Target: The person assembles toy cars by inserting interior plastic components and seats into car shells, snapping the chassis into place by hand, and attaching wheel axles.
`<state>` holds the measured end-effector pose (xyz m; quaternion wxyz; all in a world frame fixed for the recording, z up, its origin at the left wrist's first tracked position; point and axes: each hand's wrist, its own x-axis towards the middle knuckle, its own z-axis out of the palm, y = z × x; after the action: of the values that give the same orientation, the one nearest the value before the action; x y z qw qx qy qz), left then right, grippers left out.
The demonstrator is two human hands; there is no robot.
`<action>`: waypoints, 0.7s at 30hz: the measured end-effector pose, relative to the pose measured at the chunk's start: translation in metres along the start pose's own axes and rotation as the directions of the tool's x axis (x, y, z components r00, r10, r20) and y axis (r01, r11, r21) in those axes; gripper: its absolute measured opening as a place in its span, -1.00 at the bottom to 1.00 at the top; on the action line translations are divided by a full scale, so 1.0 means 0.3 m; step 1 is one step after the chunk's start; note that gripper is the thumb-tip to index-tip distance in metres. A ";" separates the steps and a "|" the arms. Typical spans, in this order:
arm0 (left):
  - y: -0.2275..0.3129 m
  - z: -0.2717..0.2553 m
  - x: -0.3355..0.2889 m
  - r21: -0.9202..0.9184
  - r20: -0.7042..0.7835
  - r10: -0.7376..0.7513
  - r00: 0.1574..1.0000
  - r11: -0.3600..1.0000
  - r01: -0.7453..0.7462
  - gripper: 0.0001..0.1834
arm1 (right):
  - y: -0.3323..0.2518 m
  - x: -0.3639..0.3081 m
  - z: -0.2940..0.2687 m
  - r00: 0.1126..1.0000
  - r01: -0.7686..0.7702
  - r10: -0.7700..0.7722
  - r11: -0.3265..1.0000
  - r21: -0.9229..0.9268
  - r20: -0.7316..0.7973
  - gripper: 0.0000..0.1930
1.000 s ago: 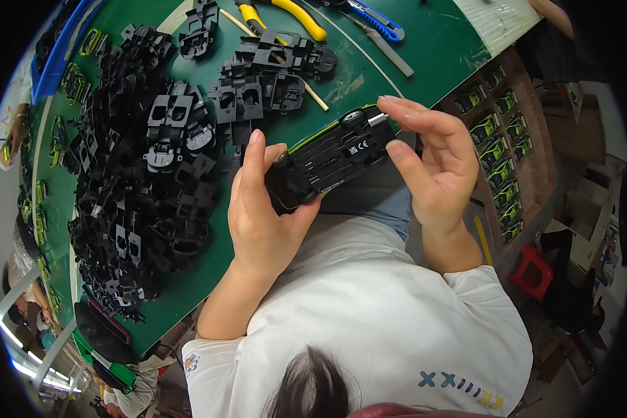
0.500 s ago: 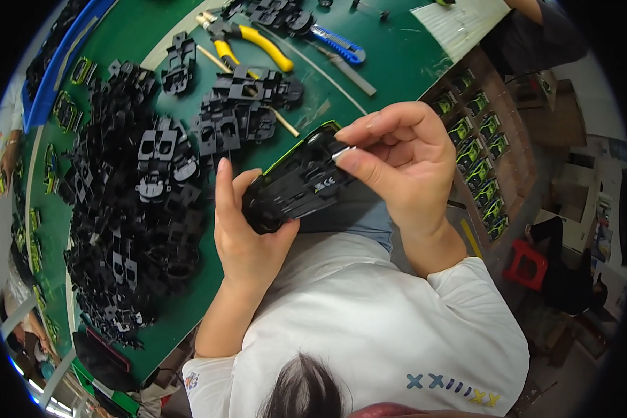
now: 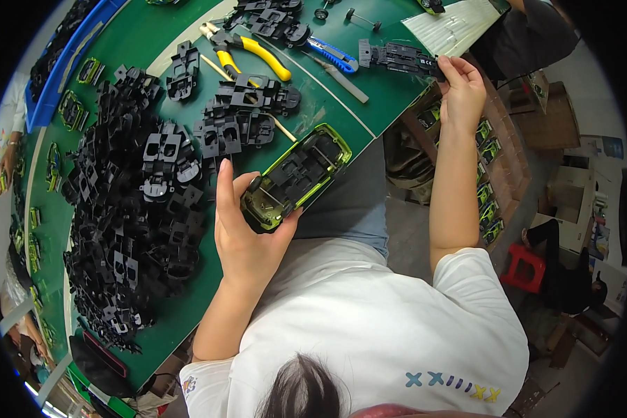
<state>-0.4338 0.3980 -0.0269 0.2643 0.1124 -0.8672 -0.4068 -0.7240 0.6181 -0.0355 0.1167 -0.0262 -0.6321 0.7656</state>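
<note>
My left hand (image 3: 249, 247) is closed around one end of a green toy car body (image 3: 301, 173), which lies underside up with its black inside showing. A wheel sits at the held end, by my fingers. Out to the far right, my right hand (image 3: 461, 94) pinches the end of a flat black toy car base plate (image 3: 401, 58) between thumb and fingers. The plate is apart from the car body, over the table edge beside a pale ribbed sheet (image 3: 453, 26).
A big heap of black plastic car parts (image 3: 122, 202) covers the left of the green table (image 3: 369, 104). Yellow-handled pliers (image 3: 261, 57), a blue utility knife (image 3: 333, 54) and wheel axles (image 3: 364, 19) lie beyond. A brown tray (image 3: 512, 174) of green cars stands at right.
The black base plate has come off the car body, and my right hand has carried it away to the far right. My left hand stays in place with the body, its inside now exposed.
</note>
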 end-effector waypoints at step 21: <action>0.009 -0.022 0.004 0.017 0.040 -0.017 0.999 1.000 0.016 0.09 | -0.186 -0.325 0.180 0.054 0.619 -0.111 0.784 0.054 0.992 -0.16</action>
<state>-0.4312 0.3949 -0.0210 0.2425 0.1137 -0.8748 -0.4037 -0.6313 0.5553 0.0191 -0.1258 0.6106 -0.6752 0.3944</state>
